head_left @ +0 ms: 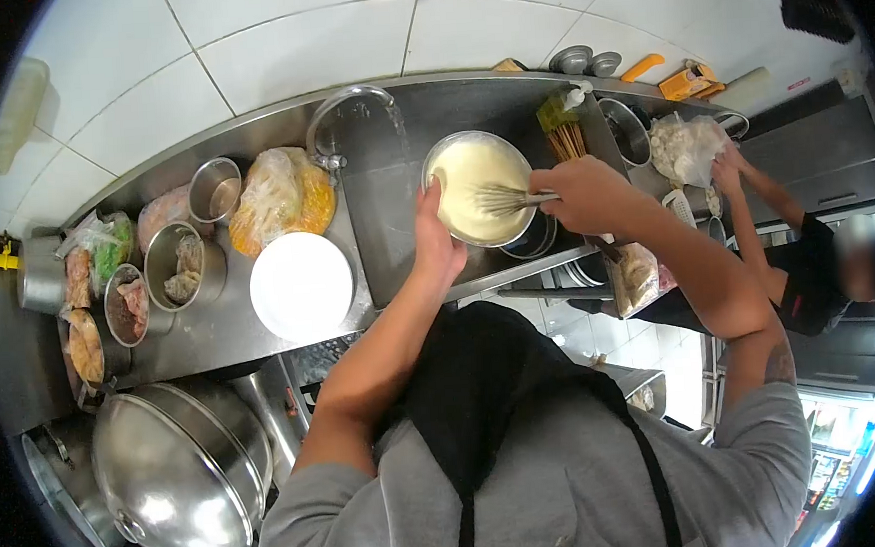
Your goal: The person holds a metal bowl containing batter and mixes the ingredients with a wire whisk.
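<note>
A round metal bowl (523,168) of pale yellow batter (467,176) is held over the sink. My left hand (437,235) grips the bowl's near left side, thumb up along the rim. In my right hand (585,196) is a wire whisk (503,200), its wires dipped in the batter and its handle pointing right. The fingers are wrapped round that handle.
Water runs from the curved faucet (351,93) into the sink (381,247) left of the bowl. A white plate stack (301,285), a bag of yellow food (283,203) and metal pots (184,264) stand on the left counter. At right, another person (808,271) handles a plastic bag (690,148).
</note>
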Motion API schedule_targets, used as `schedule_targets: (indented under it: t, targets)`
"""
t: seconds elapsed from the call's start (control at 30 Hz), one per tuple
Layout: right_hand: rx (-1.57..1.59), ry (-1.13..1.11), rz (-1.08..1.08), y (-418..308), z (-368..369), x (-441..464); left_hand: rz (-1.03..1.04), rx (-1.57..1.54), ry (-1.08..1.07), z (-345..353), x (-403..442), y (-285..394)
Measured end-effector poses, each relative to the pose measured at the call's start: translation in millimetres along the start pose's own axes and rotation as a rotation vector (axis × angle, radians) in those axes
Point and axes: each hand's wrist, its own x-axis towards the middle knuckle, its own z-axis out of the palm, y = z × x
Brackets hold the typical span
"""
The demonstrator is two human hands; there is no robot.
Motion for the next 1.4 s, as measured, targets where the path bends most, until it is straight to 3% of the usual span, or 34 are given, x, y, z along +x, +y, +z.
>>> schedule_targets:
  t: [0.07,0.17,0.27,0.37,0.47,0.57,0.67,0.7,0.83,0.93,0.97,1.1,1.2,1.23,1.33,1.37,1.4]
  targets:
    - [0.024,0.027,0.078,-1,1,1,0.015,0.068,0.004,3,-3,-5]
    - [0.088,-0.126,0.071,-10,-12,-5,0.005,0.061,-0.033,-3,3,-2]
    - [0.041,0.051,0.189,-4,-8,0,-0.016,0.044,-0.031,1,-3,-5]
    - [0.110,-0.035,0.089,-9,6,-1,-0.015,0.049,0.004,3,-1,1]
    - [0.078,0.025,0.186,3,-7,-1,-0.012,0.075,0.029,-2,0,0]
    - [0.160,0.107,0.114,1,37,0,-0.043,0.051,0.041,-5,4,-1]
    - [0.200,-0.095,0.219,-1,-13,-4,-0.069,0.068,0.006,-13,3,3]
    - [0.152,0.042,0.226,4,-2,0,-0.063,0.090,0.010,-11,2,0]
    - [0.314,-0.029,0.080,4,15,-6,-0.101,0.075,0.105,-8,2,6]
    - [0.228,0.058,0.279,9,-4,-1,-0.070,0.110,-0.011,-10,1,2]
    - [0.209,0.126,0.255,3,12,-1,-0.073,0.089,-0.016,-11,3,-2]
    - [0.220,-0.113,0.178,8,-22,-7,-0.078,0.077,-0.035,-11,7,5]
    - [0.241,0.072,0.268,-1,12,-2,-0.078,0.092,-0.018,-2,4,3]
    - [0.217,0.034,0.145,-3,14,-5,-0.060,0.095,-0.009,2,7,5]
    - [0.238,-0.070,0.172,11,-22,-5,-0.080,0.055,-0.087,-5,1,8]
    - [0.263,0.066,0.211,18,-2,-1,-0.063,0.071,-0.063,-5,2,5]
    - [0.259,0.041,0.177,12,4,-3,-0.047,0.088,-0.038,0,3,4]
